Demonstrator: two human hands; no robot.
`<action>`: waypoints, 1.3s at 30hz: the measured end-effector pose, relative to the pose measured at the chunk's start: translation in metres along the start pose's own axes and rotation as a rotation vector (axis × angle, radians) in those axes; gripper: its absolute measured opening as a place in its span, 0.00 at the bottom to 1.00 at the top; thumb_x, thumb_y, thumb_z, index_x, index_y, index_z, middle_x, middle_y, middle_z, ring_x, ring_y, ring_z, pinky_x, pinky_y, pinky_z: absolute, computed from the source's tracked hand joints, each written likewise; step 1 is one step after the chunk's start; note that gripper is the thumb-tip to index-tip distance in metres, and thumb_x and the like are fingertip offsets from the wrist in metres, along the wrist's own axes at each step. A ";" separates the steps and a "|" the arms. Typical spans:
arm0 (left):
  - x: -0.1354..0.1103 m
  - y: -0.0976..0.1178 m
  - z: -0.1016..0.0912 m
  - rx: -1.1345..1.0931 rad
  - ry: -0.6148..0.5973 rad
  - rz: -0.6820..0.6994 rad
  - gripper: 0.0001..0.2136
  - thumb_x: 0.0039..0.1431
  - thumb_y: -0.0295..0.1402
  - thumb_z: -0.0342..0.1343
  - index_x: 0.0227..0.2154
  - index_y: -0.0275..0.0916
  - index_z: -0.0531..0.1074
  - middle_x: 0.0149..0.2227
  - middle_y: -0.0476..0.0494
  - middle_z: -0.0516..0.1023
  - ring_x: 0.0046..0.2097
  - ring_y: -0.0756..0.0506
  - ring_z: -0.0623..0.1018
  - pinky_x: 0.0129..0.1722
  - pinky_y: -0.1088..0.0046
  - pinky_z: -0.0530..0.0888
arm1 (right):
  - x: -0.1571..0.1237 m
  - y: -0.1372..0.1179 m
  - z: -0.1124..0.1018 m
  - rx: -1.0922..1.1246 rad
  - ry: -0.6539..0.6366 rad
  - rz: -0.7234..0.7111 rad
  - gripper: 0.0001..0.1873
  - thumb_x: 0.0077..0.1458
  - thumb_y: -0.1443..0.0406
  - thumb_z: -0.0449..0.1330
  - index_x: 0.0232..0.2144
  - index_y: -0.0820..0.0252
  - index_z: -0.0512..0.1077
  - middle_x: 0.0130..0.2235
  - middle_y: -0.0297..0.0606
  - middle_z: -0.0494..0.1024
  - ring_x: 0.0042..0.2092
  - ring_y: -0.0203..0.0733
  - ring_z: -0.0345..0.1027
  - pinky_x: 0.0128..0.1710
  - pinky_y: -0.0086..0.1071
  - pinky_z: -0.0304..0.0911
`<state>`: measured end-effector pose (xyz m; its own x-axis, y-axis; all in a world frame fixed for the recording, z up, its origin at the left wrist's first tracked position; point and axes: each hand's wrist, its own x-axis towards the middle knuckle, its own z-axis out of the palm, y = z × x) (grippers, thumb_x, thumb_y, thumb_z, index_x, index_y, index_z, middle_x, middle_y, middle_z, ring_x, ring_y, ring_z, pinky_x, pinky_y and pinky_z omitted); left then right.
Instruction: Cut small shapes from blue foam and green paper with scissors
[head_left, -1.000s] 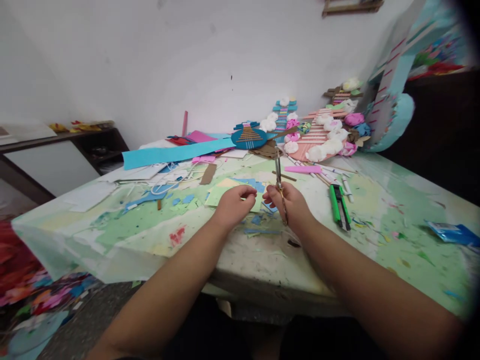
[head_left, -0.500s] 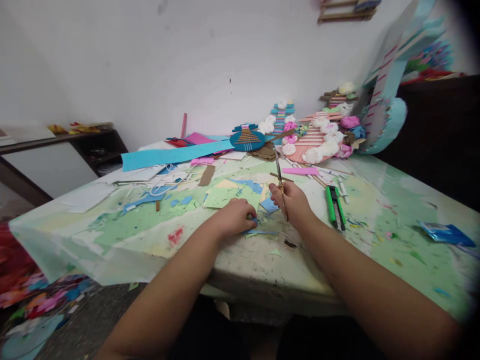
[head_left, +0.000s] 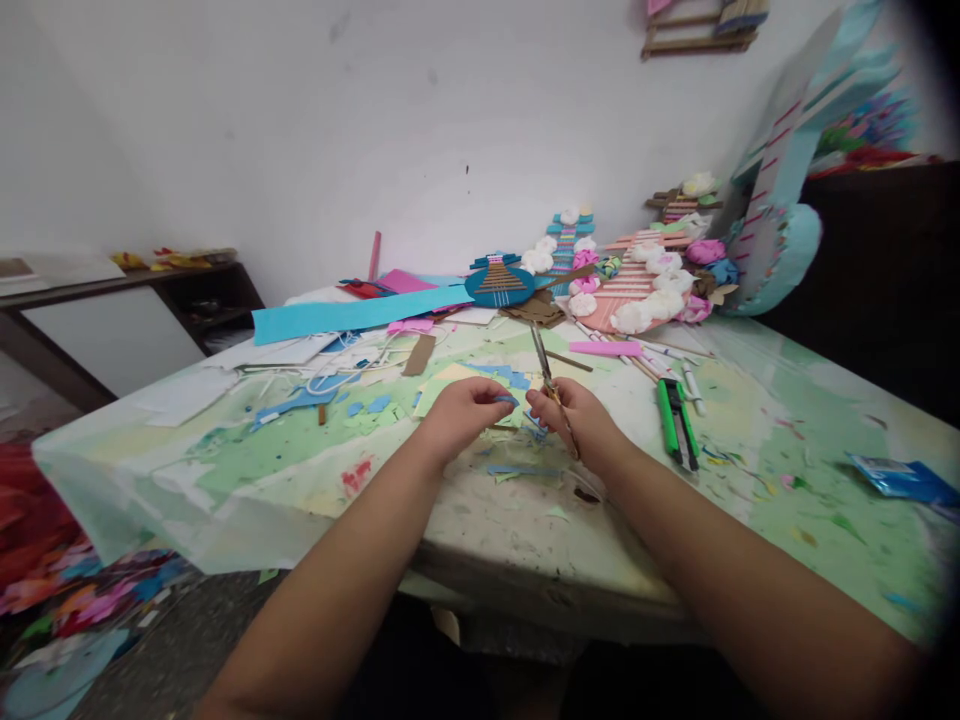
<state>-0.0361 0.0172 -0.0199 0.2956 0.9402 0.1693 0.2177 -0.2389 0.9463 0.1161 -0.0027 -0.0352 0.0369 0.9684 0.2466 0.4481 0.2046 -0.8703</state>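
Note:
My left hand (head_left: 463, 415) pinches a small piece of blue paper (head_left: 507, 400) between thumb and fingers, just above the table. Close by on its right, my right hand (head_left: 574, 418) is closed around a pair of scissors (head_left: 541, 358), whose blades point up and away from me. Behind my left hand lies a sheet of pale green paper (head_left: 435, 390), partly covered by it. A thin blue paper strip (head_left: 521, 470) rests on the table in front of my hands, among small scraps.
A green utility knife (head_left: 677, 425) lies right of my right hand, beside several markers (head_left: 694, 388). Paper-craft instruments (head_left: 499, 282) and paper flowers (head_left: 637, 315) stand along the wall. A long blue strip (head_left: 360, 312) and a blue packet (head_left: 904, 478) lie on the stained tablecloth (head_left: 247, 490).
My left hand has lifted off the table with the blue paper piece and moved up. The scissors in my right hand have tilted leftward, and the hands are closer together.

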 end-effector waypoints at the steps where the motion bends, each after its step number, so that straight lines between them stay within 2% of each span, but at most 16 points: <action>1: 0.000 0.001 0.000 -0.119 0.025 -0.046 0.10 0.37 0.32 0.57 0.26 0.34 0.70 0.22 0.48 0.69 0.23 0.54 0.66 0.24 0.76 0.64 | 0.000 -0.001 0.000 0.038 -0.006 0.011 0.16 0.44 0.53 0.51 0.24 0.61 0.61 0.23 0.32 0.65 0.24 0.32 0.57 0.24 0.27 0.53; 4: 0.001 0.003 -0.003 -0.405 0.086 -0.175 0.14 0.35 0.31 0.59 0.31 0.34 0.69 0.25 0.45 0.71 0.25 0.53 0.69 0.25 0.76 0.67 | -0.001 -0.003 0.000 0.135 -0.016 0.036 0.15 0.44 0.54 0.51 0.25 0.61 0.60 0.23 0.32 0.65 0.24 0.32 0.57 0.23 0.27 0.53; 7: 0.002 0.003 -0.005 -0.493 0.111 -0.211 0.14 0.36 0.31 0.59 0.30 0.34 0.68 0.27 0.44 0.72 0.27 0.52 0.71 0.27 0.76 0.68 | -0.002 -0.003 0.000 0.107 -0.017 0.026 0.15 0.45 0.54 0.51 0.25 0.61 0.60 0.23 0.32 0.65 0.24 0.32 0.56 0.23 0.27 0.53; 13: 0.001 0.000 0.003 -0.377 0.088 -0.062 0.14 0.38 0.31 0.58 0.29 0.37 0.61 0.23 0.48 0.71 0.26 0.52 0.71 0.28 0.74 0.68 | -0.003 -0.003 -0.001 -0.296 0.027 -0.058 0.17 0.43 0.51 0.50 0.21 0.59 0.58 0.20 0.29 0.61 0.23 0.32 0.53 0.21 0.26 0.47; 16: 0.000 0.000 0.005 -0.347 0.054 -0.020 0.11 0.38 0.30 0.57 0.27 0.36 0.62 0.22 0.49 0.70 0.27 0.52 0.71 0.28 0.75 0.67 | -0.005 -0.005 -0.002 -0.472 0.006 -0.068 0.17 0.42 0.51 0.52 0.20 0.59 0.57 0.20 0.30 0.61 0.22 0.32 0.52 0.20 0.26 0.46; 19: 0.000 0.001 0.003 -0.320 0.044 0.009 0.09 0.38 0.28 0.57 0.25 0.36 0.64 0.22 0.49 0.70 0.26 0.53 0.70 0.27 0.77 0.65 | -0.007 -0.005 -0.003 -0.555 -0.046 -0.116 0.17 0.41 0.51 0.52 0.22 0.59 0.58 0.22 0.31 0.64 0.22 0.32 0.53 0.21 0.26 0.45; 23: 0.000 0.003 0.001 -0.399 0.032 -0.010 0.10 0.38 0.30 0.58 0.26 0.35 0.65 0.23 0.48 0.71 0.26 0.53 0.71 0.29 0.75 0.67 | -0.007 -0.004 -0.002 -0.556 -0.069 -0.133 0.17 0.41 0.51 0.52 0.22 0.59 0.58 0.21 0.31 0.64 0.22 0.33 0.54 0.21 0.26 0.46; 28: 0.000 0.003 -0.002 -0.564 0.058 -0.097 0.13 0.37 0.31 0.59 0.30 0.35 0.66 0.28 0.45 0.72 0.32 0.50 0.72 0.35 0.69 0.68 | -0.005 -0.007 -0.003 -0.501 -0.013 -0.079 0.17 0.42 0.50 0.50 0.21 0.59 0.56 0.20 0.30 0.62 0.22 0.32 0.53 0.20 0.26 0.46; 31: 0.001 0.002 -0.004 -0.623 0.152 -0.121 0.11 0.35 0.30 0.60 0.25 0.35 0.67 0.28 0.47 0.71 0.33 0.51 0.71 0.33 0.73 0.68 | -0.005 -0.008 -0.003 -0.478 -0.006 -0.073 0.17 0.43 0.51 0.50 0.21 0.59 0.57 0.20 0.31 0.62 0.22 0.33 0.53 0.20 0.26 0.46; 34: 0.003 0.000 -0.005 -0.609 0.253 -0.152 0.11 0.34 0.31 0.61 0.24 0.36 0.68 0.25 0.50 0.69 0.27 0.54 0.68 0.26 0.78 0.65 | -0.006 -0.007 -0.001 -0.484 -0.008 -0.068 0.17 0.43 0.50 0.50 0.21 0.59 0.58 0.20 0.31 0.62 0.22 0.33 0.52 0.20 0.26 0.45; 39: 0.003 0.000 -0.001 -0.665 0.140 -0.128 0.10 0.35 0.30 0.60 0.23 0.35 0.66 0.21 0.51 0.68 0.23 0.56 0.68 0.27 0.78 0.65 | -0.007 -0.004 0.004 -0.520 -0.039 -0.083 0.18 0.42 0.50 0.50 0.20 0.58 0.56 0.20 0.31 0.62 0.21 0.33 0.52 0.20 0.27 0.45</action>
<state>-0.0366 0.0200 -0.0191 0.1728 0.9843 0.0366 -0.3868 0.0337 0.9215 0.1109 -0.0096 -0.0351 -0.0462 0.9585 0.2815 0.8323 0.1927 -0.5197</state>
